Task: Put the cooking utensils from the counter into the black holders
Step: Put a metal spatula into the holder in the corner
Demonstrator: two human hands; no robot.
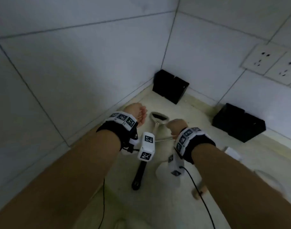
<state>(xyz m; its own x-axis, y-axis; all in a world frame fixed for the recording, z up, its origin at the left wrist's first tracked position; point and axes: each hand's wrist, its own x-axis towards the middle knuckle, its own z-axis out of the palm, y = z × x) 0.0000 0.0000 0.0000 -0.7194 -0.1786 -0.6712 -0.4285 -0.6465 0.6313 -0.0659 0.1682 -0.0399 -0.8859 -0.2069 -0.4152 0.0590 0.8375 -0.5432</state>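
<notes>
Head view, dim light, corner of a tiled wall. Two black holders sit on the desk (158,204): the far holder (170,86) tucked into the corner, the near holder (238,123) against the right wall, well apart from each other. Both look empty from here, tho the insides are too dark to be sure.

Left hand (137,115) hovers above the desk near the left wall, fingers loosely curled, palm partly open; a thin pale line crosses the fingers, can't tell if it's gripping anything. Right hand (177,127) is closed into a fist, apparently clamped on a thin metal shaft (164,138) that runs out to its left; which utensil that shaft belongs to is unclear.

Between the hands lies a spatula (158,118), metal head toward the corner, black handle (139,176) pointing back at the person, flat on the desk. Wrist bands w/ marker tags and cables hide part of it.

Step in hand, as a judgement: pickup stage, nothing stowed yet. Next move prob. calls for lifting the gripped utensil clear of the spatula, tipping it upright and lowering it into a holder, likely the far one, w/o snagging the cables.
</notes>
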